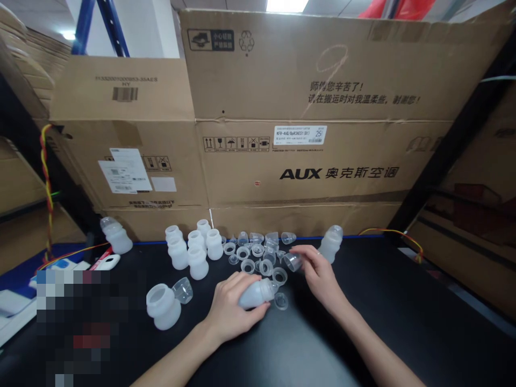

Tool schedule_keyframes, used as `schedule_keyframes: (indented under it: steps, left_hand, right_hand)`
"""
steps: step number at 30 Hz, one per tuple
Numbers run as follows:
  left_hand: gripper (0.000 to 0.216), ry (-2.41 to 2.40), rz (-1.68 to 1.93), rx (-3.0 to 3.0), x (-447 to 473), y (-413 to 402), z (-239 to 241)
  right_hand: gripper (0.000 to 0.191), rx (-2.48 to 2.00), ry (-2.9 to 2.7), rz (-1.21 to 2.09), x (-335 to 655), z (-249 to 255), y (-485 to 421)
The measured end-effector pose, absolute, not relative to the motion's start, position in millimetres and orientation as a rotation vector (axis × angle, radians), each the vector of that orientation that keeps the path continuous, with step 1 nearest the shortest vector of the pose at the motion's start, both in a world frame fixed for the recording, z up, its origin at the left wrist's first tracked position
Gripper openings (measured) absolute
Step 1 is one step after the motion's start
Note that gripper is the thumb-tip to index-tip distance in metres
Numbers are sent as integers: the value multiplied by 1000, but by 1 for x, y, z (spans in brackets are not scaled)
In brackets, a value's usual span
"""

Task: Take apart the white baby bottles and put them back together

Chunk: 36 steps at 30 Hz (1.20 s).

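The bottle (257, 294) is at the near edge of the loose parts, over the table (298, 349). Its long axis lies close to horizontal. The teat end points between 2 and 3 o'clock; the base end is directed between 8 and 9 o'clock, into the palm. Contact between bottle and table cannot be determined.

The left hand (229, 306) grips the bottle body, with fingers over the far side and the thumb along the near side. The right hand (320, 274), between 1 and 2 o'clock from the bottle, has its fingers closed on a clear cap (293, 262).

Near the teat end lie a clear ring (284, 279), on its far side, and a clear disc-shaped part (281, 301), between 3 and 4 o'clock. At 12 o'clock is a cluster of loose rings and caps (257, 250).

At 10 o'clock, six open bottles (198, 263) stand upright. At 9 o'clock is a wide-mouthed bottle (164, 309), with a second clear cap (183, 291) just beside it.

Capped bottles stand at 2 o'clock (330, 246) and between 9 and 10 o'clock (117, 239). Cardboard (242, 183) closes the far side.
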State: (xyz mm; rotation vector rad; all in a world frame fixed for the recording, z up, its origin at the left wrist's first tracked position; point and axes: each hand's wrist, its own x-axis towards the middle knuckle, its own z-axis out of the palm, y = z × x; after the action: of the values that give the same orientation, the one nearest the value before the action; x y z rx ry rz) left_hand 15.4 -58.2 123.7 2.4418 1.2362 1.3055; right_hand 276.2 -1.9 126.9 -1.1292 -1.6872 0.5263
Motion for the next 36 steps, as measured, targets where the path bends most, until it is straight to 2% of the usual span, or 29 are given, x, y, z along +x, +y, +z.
schedule_keyframes:
  steps: [4, 8, 33, 36]
  left_hand:
    - [40, 1256, 1318, 2440, 16, -59, 126]
    - [39, 1282, 1324, 2429, 16, -59, 126]
    - [42, 1323, 1367, 2346, 14, -56, 122]
    - [44, 1309, 1383, 2311, 13, -56, 122]
  right_hand:
    - [41, -1058, -1555, 894, 264, 133, -12]
    - [44, -974, -1538, 1035, 253, 142, -25]
    - [23, -775, -1746, 1036, 249, 148, -38]
    - [27, -702, -1819, 1109, 251, 147, -39]
